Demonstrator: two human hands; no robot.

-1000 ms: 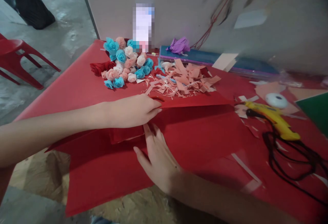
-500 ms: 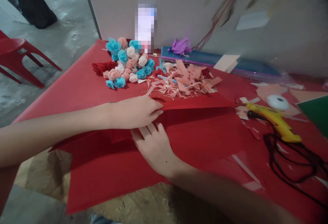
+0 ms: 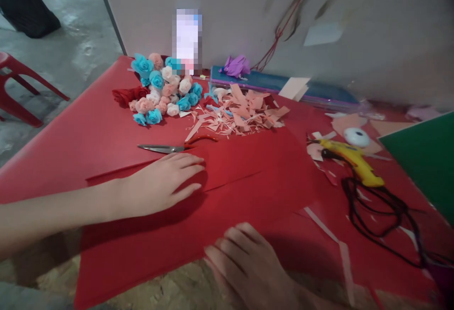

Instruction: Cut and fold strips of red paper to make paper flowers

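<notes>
A large sheet of red paper [image 3: 159, 258] lies across the red tabletop with its near edge hanging over the front; a fold line crosses its upper part. Flat on the folded part rests my left hand [image 3: 166, 177], fingers stretched out. My right hand [image 3: 248, 262] is at the sheet's near edge, fingers curled over it and thumb below, closed on the paper. Just beyond my left hand are scissors [image 3: 173, 149] with orange-red handles, blades pointing left.
Paper roses [image 3: 156, 80] in blue, peach, white and red are heaped at the back left, beside peach paper scraps [image 3: 244, 111]. A yellow glue gun [image 3: 354, 161] with a black cord lies right, near a green board [image 3: 425, 154]. A blurred phone [image 3: 187, 35] leans on the wall.
My hands have moved apart: the left lies flat on the pressed-down fold, the right has come back to the near edge. The scissors are uncovered. The view has shifted slightly right.
</notes>
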